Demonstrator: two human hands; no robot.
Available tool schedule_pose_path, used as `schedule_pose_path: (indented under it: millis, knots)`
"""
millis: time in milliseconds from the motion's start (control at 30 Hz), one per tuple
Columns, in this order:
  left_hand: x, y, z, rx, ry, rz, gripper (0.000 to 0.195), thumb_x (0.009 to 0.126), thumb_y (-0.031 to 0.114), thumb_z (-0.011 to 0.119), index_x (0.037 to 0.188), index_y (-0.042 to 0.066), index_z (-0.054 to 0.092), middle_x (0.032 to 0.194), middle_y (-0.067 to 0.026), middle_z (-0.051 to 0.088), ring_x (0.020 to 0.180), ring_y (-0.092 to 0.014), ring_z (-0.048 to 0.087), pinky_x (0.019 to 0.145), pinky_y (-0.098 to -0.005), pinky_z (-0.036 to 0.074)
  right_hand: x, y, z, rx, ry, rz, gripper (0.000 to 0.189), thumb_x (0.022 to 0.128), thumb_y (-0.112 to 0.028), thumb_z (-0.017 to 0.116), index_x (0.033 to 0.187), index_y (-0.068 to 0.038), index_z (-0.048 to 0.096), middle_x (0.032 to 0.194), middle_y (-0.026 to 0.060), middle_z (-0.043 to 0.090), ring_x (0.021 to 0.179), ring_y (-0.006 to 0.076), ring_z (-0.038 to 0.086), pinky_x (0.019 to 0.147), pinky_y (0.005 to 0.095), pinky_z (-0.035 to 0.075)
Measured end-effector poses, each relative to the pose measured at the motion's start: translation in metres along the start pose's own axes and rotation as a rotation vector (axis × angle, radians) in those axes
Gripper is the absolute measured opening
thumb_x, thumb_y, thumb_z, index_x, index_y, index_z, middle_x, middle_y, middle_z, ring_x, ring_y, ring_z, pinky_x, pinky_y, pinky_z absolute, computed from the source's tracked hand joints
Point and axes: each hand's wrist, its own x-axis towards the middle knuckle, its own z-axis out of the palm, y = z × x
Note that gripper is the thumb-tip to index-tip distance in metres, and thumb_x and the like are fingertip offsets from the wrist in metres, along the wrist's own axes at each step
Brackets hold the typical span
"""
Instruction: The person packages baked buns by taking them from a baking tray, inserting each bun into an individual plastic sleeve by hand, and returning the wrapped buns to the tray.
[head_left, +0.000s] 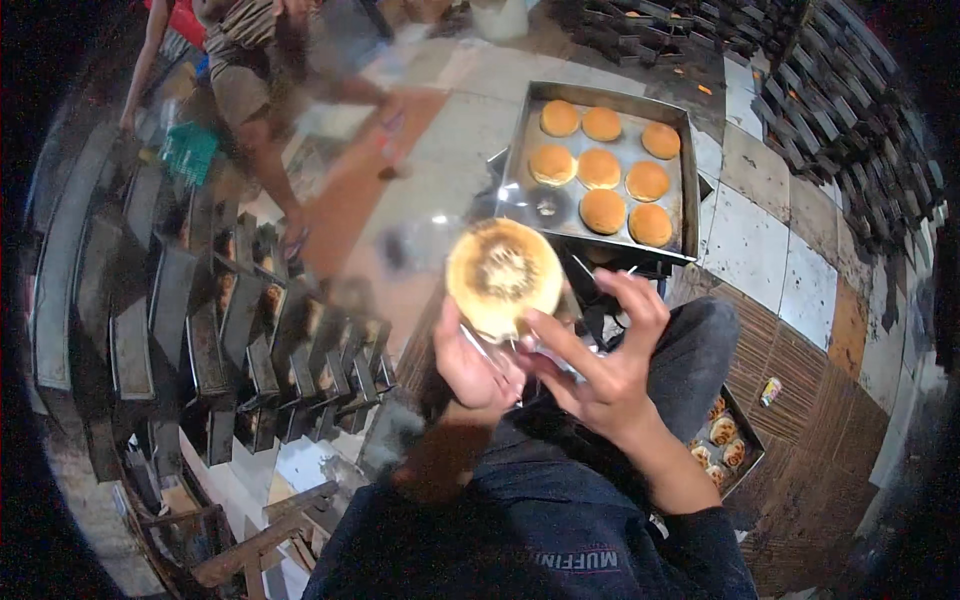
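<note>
A round pale bun (504, 274) with a dark-browned, swirled patch on its face is held up before me. My left hand (476, 367) supports it from below and from the left side. At its lower right edge is my right hand (604, 360), with the index fingertip against the bun and the thumb lower down. Shiny, thin material, apparently clear plastic, shows between the hands; its shape is hard to make out. Beyond the bun lies a metal baking tray (636, 251) holding several golden-topped round buns (598, 169).
Stacked metal trays (206, 322) crowd the left; more stacks (817, 97) stand at upper right. A tray of browned pastries (720, 442) sits beside my right leg. A small can-like object (770, 391) lies on the tiles. Another person's leg (266, 165) and a green basket (189, 152) are at upper left.
</note>
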Motion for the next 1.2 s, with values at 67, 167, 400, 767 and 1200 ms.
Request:
schedule_pose_path:
  millis: [67, 167, 400, 767, 1200]
  knots:
    - [-0.011, -0.006, 0.008, -0.035, 0.157, 0.04, 0.067, 0.096, 0.049, 0.033, 0.142, 0.001, 0.035, 0.135, -0.0186, 0.05, 0.125, -0.033, 0.05, 0.106, -0.0464, 0.039, 0.001, 0.003, 0.006, -0.032, 0.022, -0.069, 0.036, 0.062, -0.021, 0.079, 0.097, -0.018, 0.072, 0.127, 0.0198, 0.048, 0.117, 0.0393, 0.042, 0.097, 0.0487, 0.038]
    - [-0.004, 0.006, 0.008, -0.07, 0.232, -0.012, 0.066, 0.096, 0.05, 0.034, 0.141, 0.002, 0.037, 0.134, -0.0176, 0.051, 0.123, -0.033, 0.051, 0.104, -0.0468, 0.042, -0.007, 0.01, 0.004, 0.021, 0.002, -0.013, 0.032, 0.061, -0.013, 0.073, 0.093, -0.015, 0.071, 0.126, 0.02, 0.048, 0.118, 0.04, 0.042, 0.098, 0.0493, 0.037]
    - [-0.005, -0.005, -0.002, -0.173, 0.265, 0.025, 0.07, 0.094, 0.055, 0.033, 0.136, 0.0, 0.043, 0.126, -0.0189, 0.057, 0.113, -0.035, 0.058, 0.097, -0.0474, 0.047, -0.006, 0.0, 0.0, 0.335, -0.213, 0.36, 0.031, 0.078, -0.015, 0.07, 0.11, -0.015, 0.074, 0.136, 0.0259, 0.042, 0.124, 0.0393, 0.042, 0.106, 0.0459, 0.031]
    - [0.003, -0.01, -0.013, -0.3, 0.055, -0.043, 0.067, 0.093, 0.048, 0.03, 0.132, -0.005, 0.045, 0.124, -0.0214, 0.057, 0.113, -0.034, 0.057, 0.098, -0.0447, 0.045, -0.007, 0.007, 0.022, 0.592, -0.164, 0.39, 0.025, 0.072, -0.017, 0.079, 0.097, -0.012, 0.076, 0.136, 0.0229, 0.044, 0.126, 0.0353, 0.043, 0.105, 0.0421, 0.036]
    - [0.002, 0.001, -0.001, 0.147, 0.417, -0.013, 0.059, 0.096, 0.042, 0.027, 0.136, 0.002, 0.041, 0.125, -0.0182, 0.056, 0.115, -0.032, 0.056, 0.1, -0.0449, 0.044, 0.006, -0.001, 0.028, 0.525, -0.202, 0.404, 0.02, 0.073, -0.013, 0.078, 0.091, -0.006, 0.074, 0.139, 0.0226, 0.042, 0.131, 0.0357, 0.041, 0.108, 0.0432, 0.031]
